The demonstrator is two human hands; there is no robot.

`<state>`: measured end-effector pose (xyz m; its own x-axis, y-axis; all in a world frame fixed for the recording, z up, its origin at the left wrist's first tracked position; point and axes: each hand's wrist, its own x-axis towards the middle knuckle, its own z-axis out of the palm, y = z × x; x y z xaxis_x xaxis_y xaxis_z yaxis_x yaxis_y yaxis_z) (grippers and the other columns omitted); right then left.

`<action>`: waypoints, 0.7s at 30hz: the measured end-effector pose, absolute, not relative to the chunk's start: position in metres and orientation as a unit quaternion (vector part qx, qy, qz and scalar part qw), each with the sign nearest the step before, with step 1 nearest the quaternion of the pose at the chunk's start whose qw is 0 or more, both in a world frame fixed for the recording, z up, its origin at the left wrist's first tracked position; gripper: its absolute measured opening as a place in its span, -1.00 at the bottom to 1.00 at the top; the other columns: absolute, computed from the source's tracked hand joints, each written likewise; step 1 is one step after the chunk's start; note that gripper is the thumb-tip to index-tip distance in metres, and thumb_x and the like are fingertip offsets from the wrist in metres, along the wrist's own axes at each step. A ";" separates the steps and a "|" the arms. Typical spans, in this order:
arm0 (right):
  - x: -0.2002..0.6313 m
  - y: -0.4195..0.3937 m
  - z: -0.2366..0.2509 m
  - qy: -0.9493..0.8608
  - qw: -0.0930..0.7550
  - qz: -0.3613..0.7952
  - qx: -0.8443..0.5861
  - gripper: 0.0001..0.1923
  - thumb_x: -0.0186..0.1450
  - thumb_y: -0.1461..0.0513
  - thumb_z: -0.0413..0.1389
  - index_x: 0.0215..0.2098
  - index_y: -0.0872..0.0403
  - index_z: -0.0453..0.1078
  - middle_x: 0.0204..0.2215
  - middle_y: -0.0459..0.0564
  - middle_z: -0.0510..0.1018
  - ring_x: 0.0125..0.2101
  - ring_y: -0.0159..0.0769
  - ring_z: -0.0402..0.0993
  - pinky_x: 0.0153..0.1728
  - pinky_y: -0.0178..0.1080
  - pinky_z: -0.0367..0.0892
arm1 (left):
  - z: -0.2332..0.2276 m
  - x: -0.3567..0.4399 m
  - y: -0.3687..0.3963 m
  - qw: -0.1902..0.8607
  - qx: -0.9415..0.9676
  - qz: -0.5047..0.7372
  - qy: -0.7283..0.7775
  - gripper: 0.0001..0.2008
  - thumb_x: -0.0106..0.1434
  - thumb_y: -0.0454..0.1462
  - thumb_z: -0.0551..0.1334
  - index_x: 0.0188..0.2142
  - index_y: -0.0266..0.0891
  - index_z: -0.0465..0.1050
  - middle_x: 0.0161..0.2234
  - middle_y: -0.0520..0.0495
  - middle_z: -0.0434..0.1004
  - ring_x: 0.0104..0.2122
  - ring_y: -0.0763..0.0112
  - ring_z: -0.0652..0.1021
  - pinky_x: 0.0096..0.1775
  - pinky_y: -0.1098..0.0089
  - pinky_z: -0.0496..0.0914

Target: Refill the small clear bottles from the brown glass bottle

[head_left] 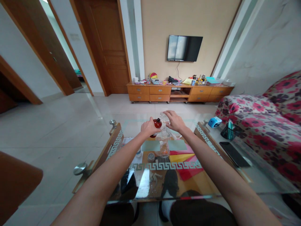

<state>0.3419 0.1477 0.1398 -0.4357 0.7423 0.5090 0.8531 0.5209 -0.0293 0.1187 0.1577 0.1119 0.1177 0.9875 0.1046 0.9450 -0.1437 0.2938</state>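
Over the middle of the glass coffee table [162,185], my left hand [148,127] is wrapped round a small amber-red bottle [157,124] with a black top. The bottle stands roughly upright in my grip. Just to its right, my right hand [174,121] has its fingers curved about a clear, see-through piece [164,117], perhaps glass or plastic; its exact kind is hard to make out. More crumpled clear material [166,135] shows below the two hands. The bottle's lower part is partly hidden by my left hand.
On the table's right side are a black phone [234,153], a mesh pen holder [229,131] with pens, and a blue box [214,122]. Coloured sheets [185,158] and a small round jar [151,157] show through the glass. A flowered sofa [261,122] stands to the right.
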 end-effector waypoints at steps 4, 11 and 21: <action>0.340 0.147 0.142 -0.841 0.232 -0.123 -0.473 -0.18 0.26 0.30 0.21 0.45 0.00 0.14 0.34 0.16 0.34 0.33 0.03 0.22 0.08 0.01 0.52 | 0.114 0.119 0.157 0.084 0.742 0.134 0.652 -0.08 0.00 0.29 0.44 0.17 -0.10 0.18 0.01 -0.32 0.66 0.05 -0.13 0.65 -0.05 0.18 0.44; 0.335 0.144 0.146 -0.840 0.220 -0.126 -0.480 -0.17 0.25 0.33 0.20 0.46 -0.01 0.13 0.34 0.15 0.34 0.33 0.03 0.21 0.08 0.01 0.53 | 0.114 0.118 0.156 0.071 0.731 0.137 0.664 -0.08 -0.03 0.32 0.43 0.16 -0.05 0.21 -0.01 -0.24 0.68 0.03 -0.11 0.67 -0.06 0.20 0.46; 0.332 0.139 0.151 -0.839 0.202 -0.144 -0.485 -0.18 0.26 0.32 0.19 0.46 0.00 0.12 0.34 0.15 0.33 0.33 0.02 0.20 0.08 0.01 0.54 | 0.110 0.116 0.156 0.059 0.742 0.151 0.650 -0.09 -0.03 0.32 0.41 0.15 -0.07 0.22 -0.06 -0.25 0.69 -0.02 -0.13 0.68 -0.12 0.17 0.48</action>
